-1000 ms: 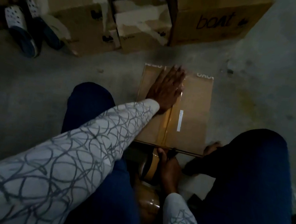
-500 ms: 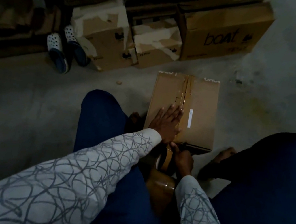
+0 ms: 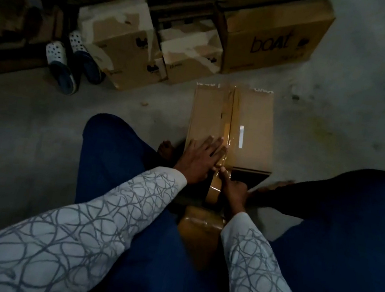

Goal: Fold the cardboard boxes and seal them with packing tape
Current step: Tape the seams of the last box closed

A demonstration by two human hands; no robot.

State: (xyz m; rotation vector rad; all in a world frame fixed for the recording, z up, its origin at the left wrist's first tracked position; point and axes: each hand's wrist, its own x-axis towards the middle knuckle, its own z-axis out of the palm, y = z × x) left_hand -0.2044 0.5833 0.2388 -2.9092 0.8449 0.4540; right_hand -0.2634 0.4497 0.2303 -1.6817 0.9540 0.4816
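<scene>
Two hands met at the near edge of a plain brown cardboard box (image 3: 255, 120), which lay on the grey concrete floor (image 3: 38, 135) in the middle of the frame, between the person's spread legs in dark blue trousers. Its top flaps were folded shut, and a strip of clear packing tape (image 3: 228, 116) ran along the centre seam from the far edge toward the person.

The left hand (image 3: 200, 162) lay flat on the lid with its fingers straight and together beside the seam. It seemed to be pressing the tape down and steadying the box against the pull. The right hand (image 3: 233, 193), just below the box's near edge, had its fingers curled round a roll of brown packing tape (image 3: 214, 194). Its fingertips touched those of the left hand where the strip left the lid. That placement suggested the strip was about to be carried over the edge or torn off, so the top seam looked nearly sealed.

Lower in the frame, between the thighs, sat a glossy brown taped object (image 3: 199, 224), too dim to identify. Across the upper frame stood two torn cardboard boxes (image 3: 124, 40) and a larger carton printed "boat" (image 3: 275, 33). A pair of perforated sandals (image 3: 61, 63) lay at the upper left.
</scene>
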